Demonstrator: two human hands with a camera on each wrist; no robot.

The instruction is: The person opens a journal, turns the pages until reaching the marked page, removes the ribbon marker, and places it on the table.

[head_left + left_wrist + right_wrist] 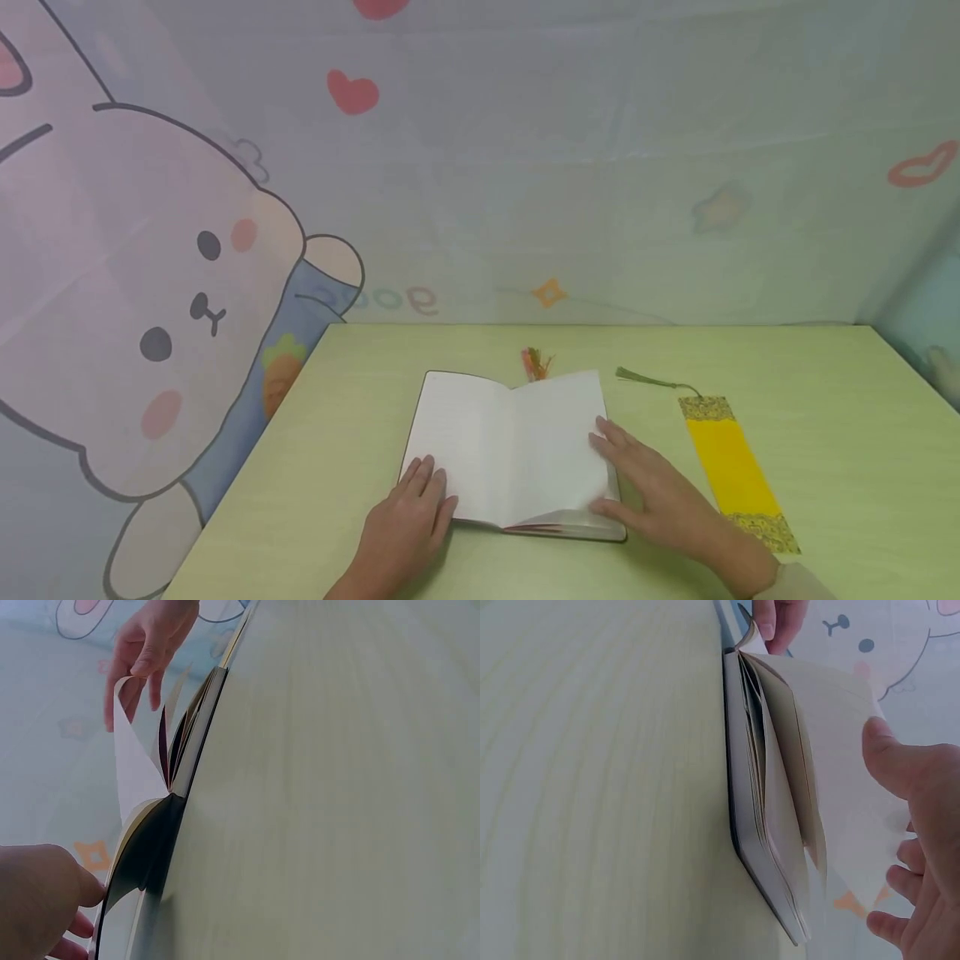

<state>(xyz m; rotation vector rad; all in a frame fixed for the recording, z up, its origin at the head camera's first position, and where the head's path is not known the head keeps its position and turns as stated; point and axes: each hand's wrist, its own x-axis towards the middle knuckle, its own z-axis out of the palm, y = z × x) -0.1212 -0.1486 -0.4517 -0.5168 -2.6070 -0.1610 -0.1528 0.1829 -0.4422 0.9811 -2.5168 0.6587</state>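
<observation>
An open notebook (480, 442) with blank white pages lies on the table. My left hand (405, 521) rests on the lower left corner of its left page, fingers extended. In the left wrist view the thumb of that left hand (45, 896) touches the book's edge. At the right side, my right hand (660, 492) has its fingers spread against a raised page (847, 772), thumb by the page's lower corner. That page stands curved above the stack beneath it. A reddish tassel (536, 365) sticks out past the notebook's top edge.
Right of the notebook lies a yellow bookmark (735, 467) with patterned ends and a green tassel (645, 377); the right forearm passes near its lower end. Behind the pale table (300, 467) hangs a cloth backdrop (525, 167) printed with a rabbit and hearts.
</observation>
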